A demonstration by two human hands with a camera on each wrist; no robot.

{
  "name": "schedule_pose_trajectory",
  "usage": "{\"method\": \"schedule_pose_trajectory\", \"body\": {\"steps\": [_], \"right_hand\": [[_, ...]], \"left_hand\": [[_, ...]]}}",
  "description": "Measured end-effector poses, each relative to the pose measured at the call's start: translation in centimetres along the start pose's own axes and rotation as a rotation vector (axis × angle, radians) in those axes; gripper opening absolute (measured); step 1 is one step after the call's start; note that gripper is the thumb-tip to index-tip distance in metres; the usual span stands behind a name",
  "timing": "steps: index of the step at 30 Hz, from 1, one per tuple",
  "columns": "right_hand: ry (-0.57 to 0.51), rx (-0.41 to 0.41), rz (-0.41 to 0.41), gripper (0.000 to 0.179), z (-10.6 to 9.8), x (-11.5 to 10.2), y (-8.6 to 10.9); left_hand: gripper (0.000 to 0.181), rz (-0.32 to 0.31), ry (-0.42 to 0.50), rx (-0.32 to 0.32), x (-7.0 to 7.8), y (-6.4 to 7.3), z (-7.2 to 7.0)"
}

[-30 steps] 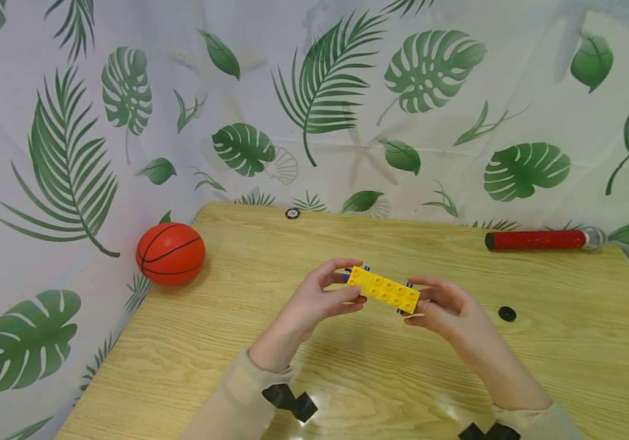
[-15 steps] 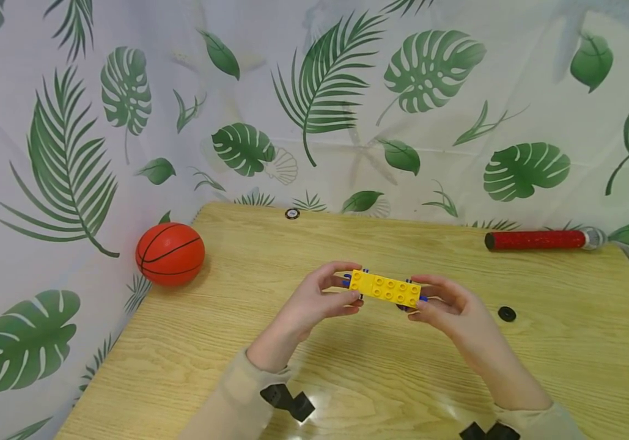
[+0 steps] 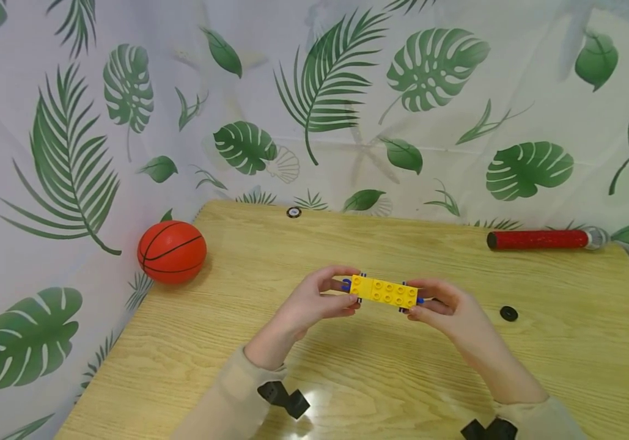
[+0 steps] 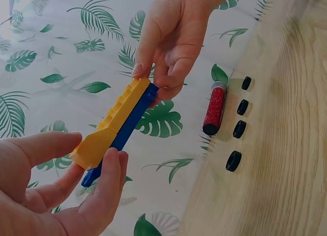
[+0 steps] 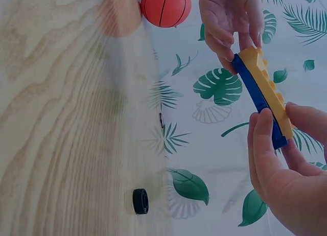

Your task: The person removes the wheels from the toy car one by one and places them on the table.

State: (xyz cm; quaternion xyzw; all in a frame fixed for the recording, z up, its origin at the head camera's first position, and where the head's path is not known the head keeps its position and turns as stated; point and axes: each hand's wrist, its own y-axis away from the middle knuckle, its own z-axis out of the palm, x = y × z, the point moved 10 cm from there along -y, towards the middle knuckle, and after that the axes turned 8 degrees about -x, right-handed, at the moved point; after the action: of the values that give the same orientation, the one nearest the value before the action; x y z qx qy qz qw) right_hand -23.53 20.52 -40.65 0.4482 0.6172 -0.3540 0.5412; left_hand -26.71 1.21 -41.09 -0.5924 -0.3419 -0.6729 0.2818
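Both hands hold a yellow-and-blue building-brick car base (image 3: 386, 292) above the table. Yellow studded bricks (image 5: 271, 88) sit on its long blue underside (image 4: 134, 122), one of them with a sloped end. Short blue pegs stick out along its sides, and a blue hook (image 3: 346, 285) projects at the left end. My left hand (image 3: 316, 298) pinches that end between thumb and fingers. At the other end my right hand (image 3: 452, 305) pinches with its thumb on the near side and its fingers behind. Several black toy wheels (image 4: 239, 128) stand on the table in the left wrist view.
An orange basketball (image 3: 172, 252) rests at the table's left edge. Toward the back right lies a red toy microphone (image 3: 540, 239). One black wheel (image 3: 508, 313) is right of my right hand; a small black-and-white disc (image 3: 294, 212) is at the back edge. A leaf-patterned curtain (image 3: 314, 91) surrounds the wooden table.
The car base has turned slightly toward level, its right end rising and its left end dropping a little. My right fingers have shifted on their end; both hands keep hold.
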Motion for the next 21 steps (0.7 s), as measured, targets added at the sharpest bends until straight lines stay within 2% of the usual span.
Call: {"method": "schedule_pose_trajectory", "body": {"steps": [5,11,21], "right_hand": [[0.008,-0.029,0.032,0.050,0.1,1.2,-0.5],[0.026,-0.061,0.042,0.049,0.5,2.4,-0.7],[0.032,-0.075,0.158,0.051,1.0,4.8,-1.0]], "left_hand": [[0.044,-0.037,-0.001,-0.006,-1.1,-0.2,-0.2],[0.041,-0.052,0.002,-0.004,-2.4,-0.6,-0.5],[0.040,-0.115,0.021,-0.007,-4.8,-1.1,-1.0]]}}
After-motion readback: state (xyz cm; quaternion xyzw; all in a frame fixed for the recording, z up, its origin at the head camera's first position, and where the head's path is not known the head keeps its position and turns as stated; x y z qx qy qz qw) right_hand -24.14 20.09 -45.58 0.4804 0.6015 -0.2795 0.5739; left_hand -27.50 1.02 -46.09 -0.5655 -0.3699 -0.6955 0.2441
